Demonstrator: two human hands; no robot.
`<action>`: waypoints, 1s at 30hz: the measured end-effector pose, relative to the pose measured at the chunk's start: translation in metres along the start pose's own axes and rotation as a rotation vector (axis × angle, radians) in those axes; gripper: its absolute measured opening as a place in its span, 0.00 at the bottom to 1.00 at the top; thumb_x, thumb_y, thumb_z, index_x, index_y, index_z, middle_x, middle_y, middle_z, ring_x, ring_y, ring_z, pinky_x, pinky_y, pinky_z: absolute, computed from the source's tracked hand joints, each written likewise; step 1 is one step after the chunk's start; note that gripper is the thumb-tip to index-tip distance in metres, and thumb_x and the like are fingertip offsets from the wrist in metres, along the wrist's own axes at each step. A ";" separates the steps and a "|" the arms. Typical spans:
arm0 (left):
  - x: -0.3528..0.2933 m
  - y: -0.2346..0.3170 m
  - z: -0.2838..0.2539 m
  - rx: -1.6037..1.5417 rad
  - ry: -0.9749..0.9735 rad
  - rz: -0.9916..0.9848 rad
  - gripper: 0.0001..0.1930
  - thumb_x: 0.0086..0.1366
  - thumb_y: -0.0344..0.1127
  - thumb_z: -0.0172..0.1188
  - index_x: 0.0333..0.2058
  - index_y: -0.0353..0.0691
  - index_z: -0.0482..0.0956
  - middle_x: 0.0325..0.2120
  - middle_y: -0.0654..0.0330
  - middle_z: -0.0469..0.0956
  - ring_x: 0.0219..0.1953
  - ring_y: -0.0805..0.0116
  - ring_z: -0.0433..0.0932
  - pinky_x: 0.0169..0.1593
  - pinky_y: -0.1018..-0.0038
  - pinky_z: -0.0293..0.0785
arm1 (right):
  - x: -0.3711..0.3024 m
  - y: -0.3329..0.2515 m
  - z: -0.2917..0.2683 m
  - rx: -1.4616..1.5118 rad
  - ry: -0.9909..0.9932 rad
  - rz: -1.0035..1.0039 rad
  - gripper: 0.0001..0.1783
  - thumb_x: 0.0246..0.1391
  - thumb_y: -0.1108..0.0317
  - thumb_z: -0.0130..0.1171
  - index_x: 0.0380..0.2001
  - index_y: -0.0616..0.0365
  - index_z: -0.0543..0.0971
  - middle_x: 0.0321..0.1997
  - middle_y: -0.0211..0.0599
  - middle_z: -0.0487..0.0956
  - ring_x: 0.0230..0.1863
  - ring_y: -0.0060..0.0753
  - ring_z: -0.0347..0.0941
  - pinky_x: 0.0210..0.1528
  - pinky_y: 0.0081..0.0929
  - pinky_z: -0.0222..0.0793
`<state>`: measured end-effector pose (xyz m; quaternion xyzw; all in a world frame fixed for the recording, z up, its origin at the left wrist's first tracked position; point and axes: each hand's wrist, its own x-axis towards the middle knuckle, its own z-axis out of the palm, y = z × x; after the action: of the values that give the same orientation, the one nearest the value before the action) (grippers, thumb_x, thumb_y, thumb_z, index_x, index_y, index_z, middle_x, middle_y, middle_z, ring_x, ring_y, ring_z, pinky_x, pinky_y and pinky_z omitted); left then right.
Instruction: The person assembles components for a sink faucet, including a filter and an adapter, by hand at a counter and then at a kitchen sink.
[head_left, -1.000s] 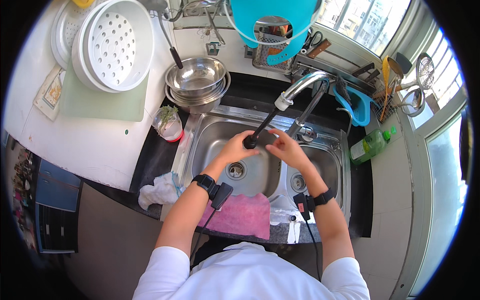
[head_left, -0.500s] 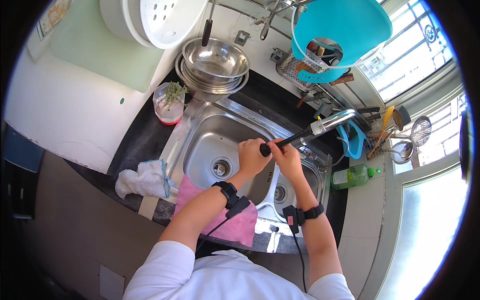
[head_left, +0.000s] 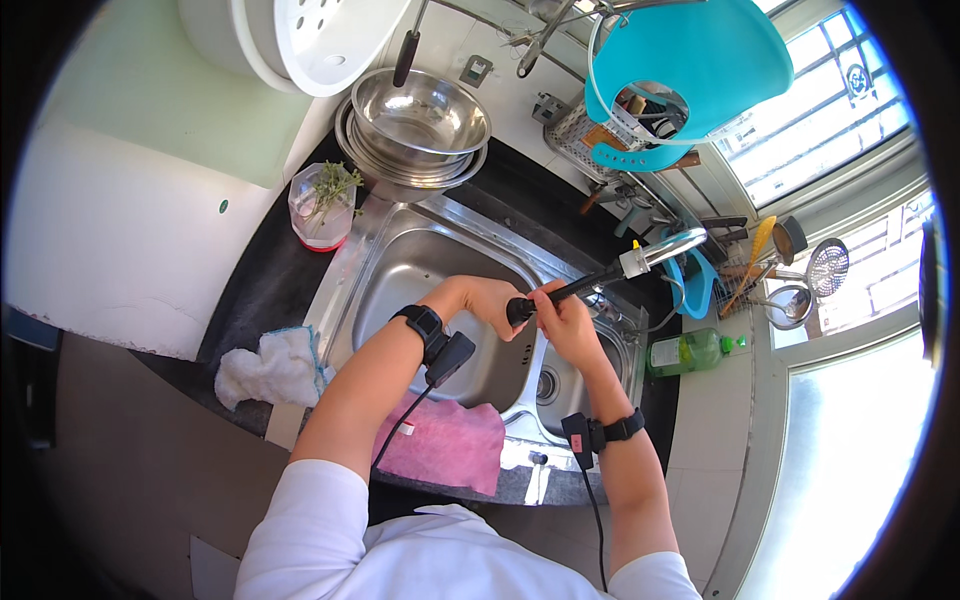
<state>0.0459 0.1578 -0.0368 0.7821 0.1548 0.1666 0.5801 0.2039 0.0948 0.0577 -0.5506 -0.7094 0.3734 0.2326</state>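
Note:
A faucet with a black extension (head_left: 575, 288) and a black nozzle (head_left: 518, 312) reaches out over the steel sink (head_left: 385, 290). My right hand (head_left: 568, 328) is closed around the extension just behind the nozzle. My left hand (head_left: 488, 302) curls about the nozzle's end, fingers above and below it; part of its grip is hidden. Both hands are above the large basin, near the divider. No running water can be made out. Below my left forearm, a pink cloth (head_left: 450, 440) drapes over the sink's front edge.
Nested steel bowls (head_left: 415, 125) stand behind the sink. Left of it are a clear container of green sprigs (head_left: 325, 205) and a white towel (head_left: 270, 370). A green bottle (head_left: 685, 352) lies at the right, below hanging ladles (head_left: 790, 305). A turquoise basin (head_left: 690, 60) hangs above.
My left hand has shifted, its fingers now bent lower around the nozzle's end and its forearm raised. My right hand keeps its hold. The whole view has shifted slightly left.

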 end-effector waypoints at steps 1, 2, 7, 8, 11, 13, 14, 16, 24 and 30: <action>0.000 -0.002 -0.002 -0.070 -0.032 0.002 0.11 0.43 0.33 0.65 0.28 0.40 0.76 0.25 0.63 0.77 0.30 0.69 0.75 0.38 0.71 0.70 | 0.001 -0.004 -0.002 -0.004 -0.017 0.029 0.11 0.61 0.64 0.50 0.35 0.62 0.72 0.20 0.28 0.72 0.20 0.16 0.65 0.24 0.17 0.60; 0.000 -0.003 -0.003 -0.139 -0.063 0.005 0.12 0.43 0.32 0.66 0.29 0.40 0.76 0.26 0.64 0.78 0.31 0.70 0.75 0.39 0.72 0.70 | 0.001 -0.008 -0.004 -0.008 -0.034 0.057 0.11 0.60 0.64 0.51 0.35 0.63 0.73 0.21 0.29 0.73 0.23 0.18 0.68 0.27 0.18 0.63; -0.006 0.000 0.004 -0.254 0.059 0.026 0.20 0.42 0.34 0.69 0.36 0.39 0.74 0.31 0.63 0.76 0.36 0.70 0.74 0.42 0.75 0.69 | -0.001 -0.004 -0.003 0.128 -0.057 0.051 0.12 0.60 0.64 0.53 0.40 0.64 0.72 0.28 0.31 0.75 0.27 0.19 0.72 0.33 0.18 0.67; -0.006 -0.001 0.006 -0.221 0.089 0.014 0.21 0.42 0.34 0.69 0.37 0.39 0.74 0.33 0.62 0.76 0.37 0.70 0.74 0.43 0.75 0.69 | -0.001 -0.002 -0.004 0.143 -0.068 0.065 0.13 0.60 0.64 0.53 0.40 0.64 0.72 0.29 0.31 0.76 0.28 0.19 0.72 0.34 0.19 0.68; -0.008 0.008 0.030 -0.010 0.519 0.091 0.25 0.41 0.37 0.72 0.38 0.39 0.72 0.33 0.61 0.75 0.38 0.66 0.73 0.43 0.72 0.68 | -0.003 0.022 -0.003 0.158 0.017 -0.135 0.14 0.58 0.64 0.56 0.41 0.63 0.72 0.27 0.31 0.76 0.28 0.18 0.71 0.32 0.19 0.67; -0.012 0.011 0.038 0.227 0.760 0.112 0.26 0.41 0.39 0.73 0.38 0.39 0.71 0.33 0.58 0.73 0.36 0.61 0.73 0.42 0.69 0.69 | -0.007 0.041 -0.025 0.039 0.056 -0.043 0.15 0.55 0.64 0.58 0.41 0.62 0.73 0.26 0.31 0.76 0.27 0.18 0.70 0.31 0.19 0.67; -0.015 0.012 0.041 0.345 0.881 0.127 0.26 0.41 0.40 0.73 0.38 0.39 0.71 0.33 0.57 0.72 0.36 0.59 0.73 0.41 0.68 0.69 | -0.011 0.056 -0.041 -0.019 0.077 0.005 0.15 0.54 0.63 0.59 0.41 0.61 0.73 0.25 0.31 0.76 0.27 0.18 0.70 0.31 0.20 0.67; -0.018 0.027 0.046 0.396 0.912 0.076 0.25 0.40 0.42 0.73 0.36 0.39 0.72 0.30 0.57 0.71 0.34 0.56 0.72 0.39 0.66 0.69 | -0.021 0.128 -0.076 -0.117 0.459 0.057 0.15 0.52 0.62 0.61 0.39 0.60 0.74 0.23 0.33 0.76 0.25 0.21 0.69 0.30 0.21 0.66; -0.025 0.045 0.029 0.328 0.638 -0.106 0.24 0.42 0.38 0.72 0.40 0.38 0.78 0.34 0.58 0.76 0.39 0.60 0.76 0.45 0.69 0.71 | -0.011 0.194 -0.108 -0.602 0.562 0.240 0.14 0.57 0.59 0.51 0.35 0.60 0.76 0.32 0.54 0.78 0.37 0.58 0.73 0.39 0.43 0.68; -0.019 0.042 0.001 -0.003 0.265 -0.174 0.24 0.45 0.31 0.72 0.43 0.37 0.77 0.41 0.60 0.77 0.45 0.71 0.75 0.54 0.73 0.68 | -0.008 0.203 -0.121 -0.426 0.442 0.142 0.14 0.56 0.59 0.51 0.36 0.58 0.77 0.35 0.54 0.77 0.40 0.59 0.72 0.42 0.45 0.68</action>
<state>0.0311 0.1370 0.0015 0.7361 0.2971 0.2178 0.5679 0.4193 0.1432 -0.0274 -0.7031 -0.6637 0.1029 0.2337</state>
